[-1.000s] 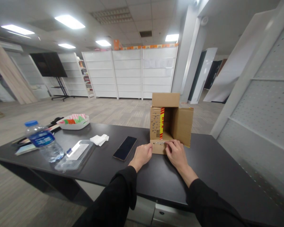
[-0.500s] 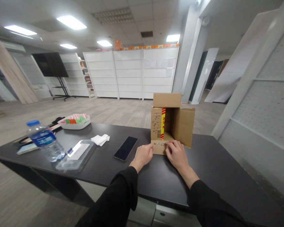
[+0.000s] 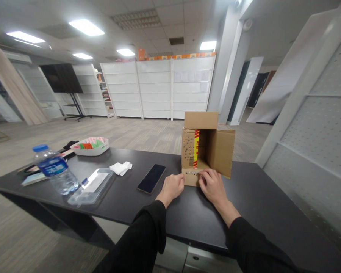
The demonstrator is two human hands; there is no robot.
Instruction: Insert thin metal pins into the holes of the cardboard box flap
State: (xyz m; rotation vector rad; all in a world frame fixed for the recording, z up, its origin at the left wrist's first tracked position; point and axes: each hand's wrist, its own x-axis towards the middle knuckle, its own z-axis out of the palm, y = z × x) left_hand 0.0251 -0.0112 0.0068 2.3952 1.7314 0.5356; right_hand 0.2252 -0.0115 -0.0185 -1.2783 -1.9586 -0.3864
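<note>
A cardboard box (image 3: 190, 151) lies on its side with its opening toward me and its flaps spread. Small shiny studs dot its left flap, beside a red and yellow strip. More small shiny spots form a row on the lower flap (image 3: 191, 179). My left hand (image 3: 172, 187) is closed at that flap's left edge, its fingertips against the cardboard. Over the right part of the same flap, my right hand (image 3: 213, 185) is bent into a pinch; whatever lies between its fingertips is too small or hidden to make out.
A phone (image 3: 151, 178) lies left of my left hand. Farther left are white tissues (image 3: 121, 168), a clear plastic case (image 3: 93, 187), a water bottle (image 3: 55, 168) and a white basket (image 3: 92, 151) with colourful contents. All stand on a dark table (image 3: 261, 212).
Both hands and the box hold almost the same places. The whole view has shifted very slightly.
</note>
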